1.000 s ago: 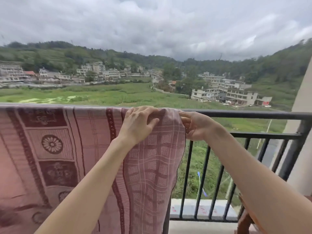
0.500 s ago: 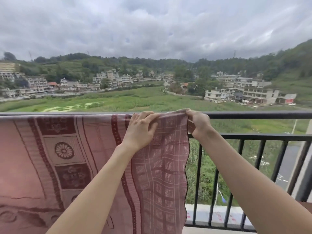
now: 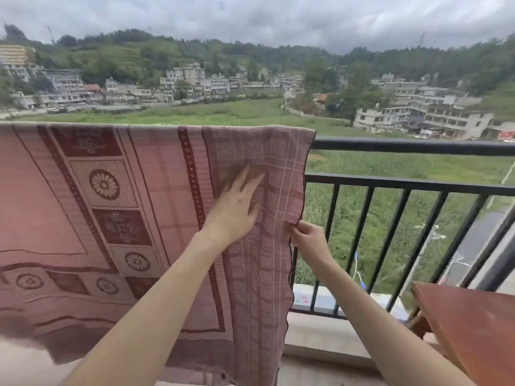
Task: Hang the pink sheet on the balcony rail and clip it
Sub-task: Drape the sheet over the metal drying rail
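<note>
Left hand flat on sheet

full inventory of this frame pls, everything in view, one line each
pink sheet: 1, pink with dark red patterned borders, draped over the top rail, hanging down the near side, covering the left part of the railing
balcony rail: 1, black metal with vertical bars, bare part right of the sheet
wooden table: 1, reddish brown, lower right corner, only partly in view
buildings: many, pale grey and white, across the field behind the rail
field: 1, green, between rail and buildings
clips: none visible
left hand: 1, fingers straight, flat against the sheet's checked right panel
right hand: 1, pinches the sheet's right edge
</note>
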`<state>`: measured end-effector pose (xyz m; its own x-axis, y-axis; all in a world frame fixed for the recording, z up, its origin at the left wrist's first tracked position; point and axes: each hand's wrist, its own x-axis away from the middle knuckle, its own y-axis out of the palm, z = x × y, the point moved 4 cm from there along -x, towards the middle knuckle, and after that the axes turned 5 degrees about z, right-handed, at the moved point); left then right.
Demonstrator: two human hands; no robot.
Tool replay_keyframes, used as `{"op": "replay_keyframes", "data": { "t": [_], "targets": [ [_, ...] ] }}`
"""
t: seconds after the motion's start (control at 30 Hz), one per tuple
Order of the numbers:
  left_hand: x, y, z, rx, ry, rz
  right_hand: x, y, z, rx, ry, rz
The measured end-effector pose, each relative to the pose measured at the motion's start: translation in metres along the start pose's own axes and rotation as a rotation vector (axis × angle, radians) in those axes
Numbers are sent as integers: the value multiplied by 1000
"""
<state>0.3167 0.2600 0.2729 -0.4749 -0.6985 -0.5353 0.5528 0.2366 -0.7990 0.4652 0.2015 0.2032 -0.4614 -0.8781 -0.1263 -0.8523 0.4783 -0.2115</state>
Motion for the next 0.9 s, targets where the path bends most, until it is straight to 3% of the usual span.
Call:
{"op": "replay_keyframes", "data": {
  "t": [0.23, 0.33, 0.43, 0.6, 0.67, 0.9],
  "targets": [
    [114, 79, -53, -28, -104, -272, 51, 23, 101, 449, 108, 51],
    [164, 88, -79, -40, -214, -304, 79, 50, 122, 740, 131, -233],
    [202, 76, -107, -93, -292, -264, 94, 88, 109, 842, -4, -388],
    [262, 28, -164, -120, -456, -192, 114, 175, 65, 986, -373, -502],
    [290, 3, -194, -153, -551, -150, 124, 218, 55, 1030, -439, -547],
    [380, -104, -324, -260, -760, -116, 175, 409, -4, 944, -697, -633]
  ]
}}
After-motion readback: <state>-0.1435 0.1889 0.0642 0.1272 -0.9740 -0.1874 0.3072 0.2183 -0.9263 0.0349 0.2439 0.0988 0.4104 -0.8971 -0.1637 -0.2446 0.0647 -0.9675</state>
